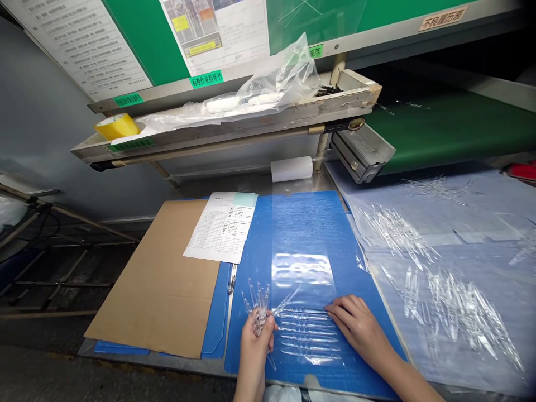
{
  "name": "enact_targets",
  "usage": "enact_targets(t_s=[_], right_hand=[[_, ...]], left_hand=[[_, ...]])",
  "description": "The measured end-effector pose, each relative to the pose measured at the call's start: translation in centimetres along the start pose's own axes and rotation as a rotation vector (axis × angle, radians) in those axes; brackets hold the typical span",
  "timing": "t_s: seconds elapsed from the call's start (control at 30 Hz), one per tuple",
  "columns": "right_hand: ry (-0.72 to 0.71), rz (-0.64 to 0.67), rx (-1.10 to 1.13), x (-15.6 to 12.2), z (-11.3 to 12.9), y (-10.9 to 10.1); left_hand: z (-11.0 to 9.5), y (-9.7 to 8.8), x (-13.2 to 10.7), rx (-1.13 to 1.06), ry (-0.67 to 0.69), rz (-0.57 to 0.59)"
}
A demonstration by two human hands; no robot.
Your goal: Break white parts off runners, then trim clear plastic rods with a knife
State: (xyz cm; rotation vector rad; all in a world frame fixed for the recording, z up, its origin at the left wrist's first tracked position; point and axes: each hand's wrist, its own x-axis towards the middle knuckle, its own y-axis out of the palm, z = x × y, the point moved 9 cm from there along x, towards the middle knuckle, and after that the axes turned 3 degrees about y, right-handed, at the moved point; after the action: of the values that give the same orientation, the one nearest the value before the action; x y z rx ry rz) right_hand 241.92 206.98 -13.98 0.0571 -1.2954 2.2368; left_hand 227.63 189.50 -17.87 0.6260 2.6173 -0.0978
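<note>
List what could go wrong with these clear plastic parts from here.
The left hand grips a bunch of clear plastic parts with thin ends sticking out, which might snap or tangle. The right hand rests against the parts laid in rows, and a small knock could slide them out of line on the blue board.

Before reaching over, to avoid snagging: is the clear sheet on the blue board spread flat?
Yes: the clear sheet lies smooth on the blue board.

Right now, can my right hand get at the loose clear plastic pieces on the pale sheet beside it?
Probably yes: the right hand rests on the blue board, close to the clear plastic pieces on the pale sheet, with only the board's edge between them.
</note>
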Motion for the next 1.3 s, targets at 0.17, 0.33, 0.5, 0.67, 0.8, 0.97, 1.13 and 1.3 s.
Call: enact_targets(t_s=[0.17, 0.33, 0.5, 0.67, 0.8, 0.97, 1.13, 1.3], right_hand=[[0.052, 0.027, 0.083, 0.8, 0.5, -1.0], [0.023, 0.151, 0.199, 1.5, 2.1, -1.2], [-0.017, 0.196, 0.213, 1.3, 2.5, -1.3], [-0.019, 0.111, 0.163, 0.8, 1.3, -1.3], [-0.004, 0.006, 0.084, 0.7, 0.1, -0.9], [-0.039, -0.009, 0.027, 0.8, 0.1, 0.1], [-0.058, -0.005, -0.002, 1.1, 0.3, 0.3], [-0.054, 0.003, -0.009, 1.3, 0.4, 0.0]], left_hand=[[0.4, 1.5, -0.6, 0.049, -0.011, 0.08], [0.7, 2.6, -0.9, 0.072, -0.03, 0.129], [0.5, 2.2, -0.3, 0.036, -0.044, 0.106], [0.1, 1.2, -0.2, -0.088, -0.093, 0.055], [0.3, 0.6, -1.1, -0.184, -0.164, 0.053], [1.4, 0.5, -2.2, -0.314, -0.28, 0.056], [1.7, 0.0, -2.0, -0.3, -0.295, 0.037], [1.8, 0.0, -1.7, -0.151, -0.248, 0.065]])
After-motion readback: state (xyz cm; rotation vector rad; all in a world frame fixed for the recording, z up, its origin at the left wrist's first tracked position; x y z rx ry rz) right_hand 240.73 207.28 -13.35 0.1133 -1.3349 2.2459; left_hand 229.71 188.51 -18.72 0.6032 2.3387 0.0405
